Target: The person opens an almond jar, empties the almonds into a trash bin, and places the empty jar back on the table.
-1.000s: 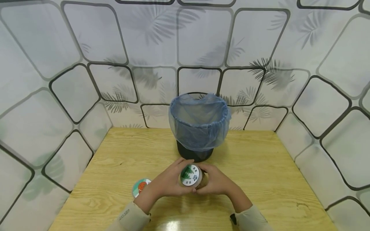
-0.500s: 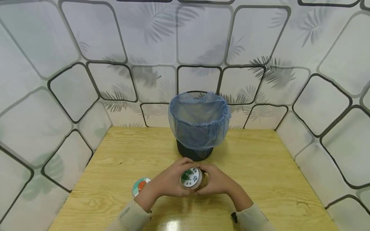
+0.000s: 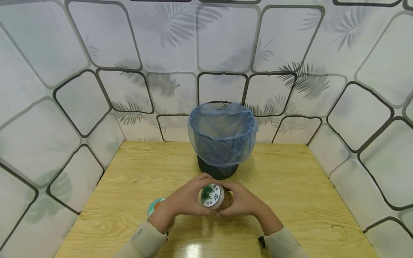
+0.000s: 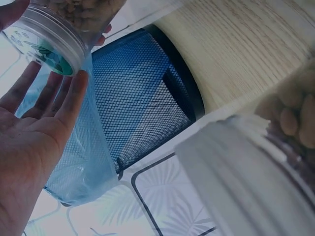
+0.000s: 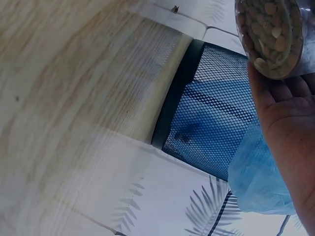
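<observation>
- A person's left hand (image 3: 189, 199) is clamped round the lid end of a clear jar (image 3: 227, 199), its printed lid (image 3: 210, 195) turned toward that hand.
- The right hand (image 3: 242, 201) grips the same jar's base end, brown pieces visible inside; the jar tilts between the 2 hands.
- A 2nd jar (image 3: 155, 206) sits beside the left wrist, partly hidden by it.
- Beyond both hands, a black mesh bin (image 3: 217, 172) with a blue liner (image 3: 222, 152) stands on a wooden table (image 3: 290, 197).

The left hand (image 3: 187, 199) curls round the lid end of the jar (image 3: 218, 197), the right hand (image 3: 243, 200) round its base end; left forearm (image 3: 140, 242) and right forearm (image 3: 282, 243) slant in from the jar's near side.
</observation>
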`<control>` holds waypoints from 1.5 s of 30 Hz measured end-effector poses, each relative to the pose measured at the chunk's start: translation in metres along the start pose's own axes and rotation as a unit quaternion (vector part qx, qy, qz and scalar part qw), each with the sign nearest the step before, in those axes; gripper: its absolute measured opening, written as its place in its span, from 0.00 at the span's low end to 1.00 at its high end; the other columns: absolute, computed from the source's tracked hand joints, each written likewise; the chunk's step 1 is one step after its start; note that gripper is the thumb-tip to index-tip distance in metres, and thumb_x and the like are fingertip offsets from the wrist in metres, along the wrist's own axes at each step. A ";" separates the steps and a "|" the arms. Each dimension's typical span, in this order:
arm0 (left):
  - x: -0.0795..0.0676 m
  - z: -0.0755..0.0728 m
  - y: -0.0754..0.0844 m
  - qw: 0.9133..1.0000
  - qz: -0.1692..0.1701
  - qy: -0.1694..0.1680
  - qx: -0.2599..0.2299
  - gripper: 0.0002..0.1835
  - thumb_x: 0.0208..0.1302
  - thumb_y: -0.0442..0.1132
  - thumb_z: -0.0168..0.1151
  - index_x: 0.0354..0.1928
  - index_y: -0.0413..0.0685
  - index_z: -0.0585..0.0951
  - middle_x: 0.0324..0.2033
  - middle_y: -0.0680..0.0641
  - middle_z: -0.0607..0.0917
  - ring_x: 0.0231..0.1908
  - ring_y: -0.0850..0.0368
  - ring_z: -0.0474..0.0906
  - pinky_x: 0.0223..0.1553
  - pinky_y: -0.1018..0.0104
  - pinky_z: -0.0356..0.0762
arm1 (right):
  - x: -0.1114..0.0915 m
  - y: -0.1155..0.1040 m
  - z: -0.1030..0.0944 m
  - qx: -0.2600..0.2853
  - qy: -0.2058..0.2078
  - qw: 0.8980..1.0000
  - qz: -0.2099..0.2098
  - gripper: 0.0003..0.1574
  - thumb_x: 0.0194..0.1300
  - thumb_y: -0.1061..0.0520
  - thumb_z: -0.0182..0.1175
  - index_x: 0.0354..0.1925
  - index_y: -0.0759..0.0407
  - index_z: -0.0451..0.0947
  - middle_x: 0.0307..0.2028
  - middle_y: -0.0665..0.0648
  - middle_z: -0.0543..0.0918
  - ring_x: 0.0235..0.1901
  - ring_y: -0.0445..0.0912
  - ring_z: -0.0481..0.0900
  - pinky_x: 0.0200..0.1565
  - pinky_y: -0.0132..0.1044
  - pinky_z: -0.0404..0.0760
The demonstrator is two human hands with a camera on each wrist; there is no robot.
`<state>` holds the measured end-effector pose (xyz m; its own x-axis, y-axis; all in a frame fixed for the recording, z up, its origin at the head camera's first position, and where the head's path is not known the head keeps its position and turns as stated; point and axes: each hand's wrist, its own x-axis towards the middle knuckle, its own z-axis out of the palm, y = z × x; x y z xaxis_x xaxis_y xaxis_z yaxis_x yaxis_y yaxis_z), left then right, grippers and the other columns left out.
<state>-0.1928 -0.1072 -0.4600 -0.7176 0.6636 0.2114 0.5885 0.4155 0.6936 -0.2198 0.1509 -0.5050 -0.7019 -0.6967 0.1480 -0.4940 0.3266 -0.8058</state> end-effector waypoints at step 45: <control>-0.003 -0.007 -0.004 0.997 -0.027 0.013 -0.069 0.40 0.53 0.35 0.81 0.70 0.55 0.75 0.62 0.58 0.76 0.63 0.57 0.77 0.63 0.50 0.83 | -0.002 -0.007 -0.002 -0.027 0.039 0.998 -0.030 0.52 0.56 0.40 0.83 0.74 0.41 0.73 0.61 0.45 0.85 0.55 0.42 0.86 0.55 0.40 0.87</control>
<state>-0.1949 -0.1151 -0.4587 -0.7566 0.6263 0.1880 0.4943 0.3595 0.7915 -0.2160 0.1514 -0.4991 -0.7069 -0.6649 0.2412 -0.5623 0.3214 -0.7619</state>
